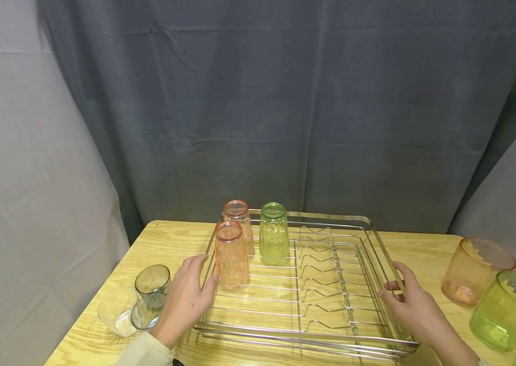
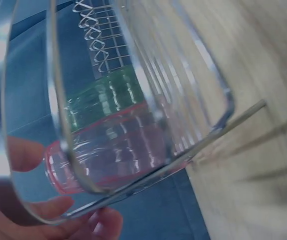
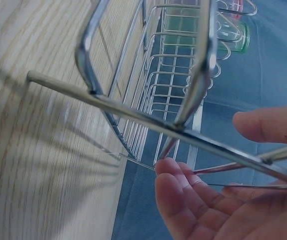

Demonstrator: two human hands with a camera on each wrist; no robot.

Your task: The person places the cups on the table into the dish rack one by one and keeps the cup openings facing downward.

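Wire dish rack at head view's five o'clock; your left hand grips its nine-o'clock side, right hand its three. Hold level: tumblers near ten could slide.

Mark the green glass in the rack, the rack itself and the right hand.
Green glass (image 1: 274, 239), head view: middle of its side.
Rack (image 1: 303, 333), head view: front rail.
Right hand (image 1: 415, 305), head view: back of hand.
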